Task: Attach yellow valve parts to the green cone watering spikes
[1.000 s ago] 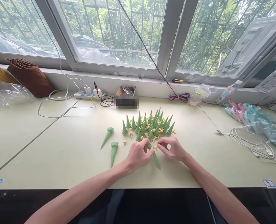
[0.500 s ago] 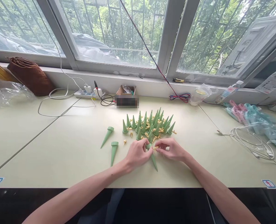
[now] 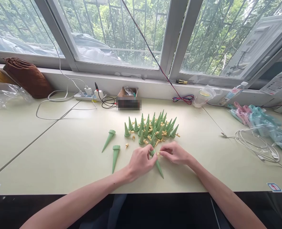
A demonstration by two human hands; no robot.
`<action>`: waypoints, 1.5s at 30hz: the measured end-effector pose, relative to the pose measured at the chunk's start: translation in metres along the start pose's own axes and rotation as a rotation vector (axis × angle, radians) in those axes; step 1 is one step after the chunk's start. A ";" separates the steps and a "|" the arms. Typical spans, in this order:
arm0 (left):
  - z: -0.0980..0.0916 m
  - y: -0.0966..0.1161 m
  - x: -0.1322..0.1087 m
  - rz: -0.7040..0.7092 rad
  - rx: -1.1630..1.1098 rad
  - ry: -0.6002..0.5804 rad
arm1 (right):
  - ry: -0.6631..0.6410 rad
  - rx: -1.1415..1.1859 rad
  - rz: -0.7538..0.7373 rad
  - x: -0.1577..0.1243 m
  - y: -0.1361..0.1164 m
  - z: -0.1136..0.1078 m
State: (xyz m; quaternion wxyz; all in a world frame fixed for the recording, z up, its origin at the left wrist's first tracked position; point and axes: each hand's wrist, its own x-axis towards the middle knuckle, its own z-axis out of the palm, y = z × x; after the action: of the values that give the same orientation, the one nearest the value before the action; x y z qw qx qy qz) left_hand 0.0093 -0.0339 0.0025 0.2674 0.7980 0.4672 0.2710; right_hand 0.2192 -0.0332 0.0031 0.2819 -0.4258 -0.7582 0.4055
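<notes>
My left hand (image 3: 141,161) is closed around the ribbed cap end of a green plastic watering spike (image 3: 160,170), whose point tilts down to the right over the table. Between the thumb and fingers of my right hand (image 3: 176,154) is a small yellow valve fitting (image 3: 158,155), close beside the spike's cap; whether they touch I cannot make out. Just beyond both hands, several green spikes (image 3: 146,131) stand points up, with small yellow fittings among them. Two more spikes, one nearer (image 3: 116,157) and one farther (image 3: 109,140), lie left of my left hand.
Two loose yellow pieces, one nearer (image 3: 127,146) and one farther (image 3: 133,138), sit left of the cluster. A small cardboard box (image 3: 128,92), a power strip (image 3: 80,96) and a plastic cup (image 3: 201,98) line the back. White cables (image 3: 252,143) and bagged pastel items (image 3: 262,119) lie right.
The held spike's point has swung slightly right and toward me. The yellow fitting in my right fingers has turned a little. Both hands stay nearly in place; the view has shifted slightly.
</notes>
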 end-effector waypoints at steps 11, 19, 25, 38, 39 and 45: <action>-0.001 0.000 0.001 0.015 0.024 0.033 | 0.010 0.004 -0.011 0.000 -0.003 -0.001; -0.003 0.000 0.002 0.028 0.020 0.026 | -0.010 0.036 0.000 0.001 -0.003 0.000; -0.003 0.000 0.003 0.046 0.014 0.030 | -0.004 -0.008 0.043 0.002 -0.001 0.002; -0.006 0.003 0.004 0.049 -0.016 0.042 | 0.023 0.053 -0.008 0.001 -0.004 0.000; -0.006 0.002 0.003 0.049 -0.017 0.045 | 0.024 0.053 -0.003 0.001 -0.004 0.001; -0.005 0.002 0.003 0.052 -0.023 0.062 | 0.023 0.012 0.006 0.003 -0.001 0.003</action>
State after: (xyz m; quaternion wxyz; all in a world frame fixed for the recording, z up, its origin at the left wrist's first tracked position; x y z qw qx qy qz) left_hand 0.0085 -0.0309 0.0082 0.2549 0.7980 0.4510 0.3080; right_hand 0.2150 -0.0319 0.0027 0.2922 -0.4310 -0.7511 0.4059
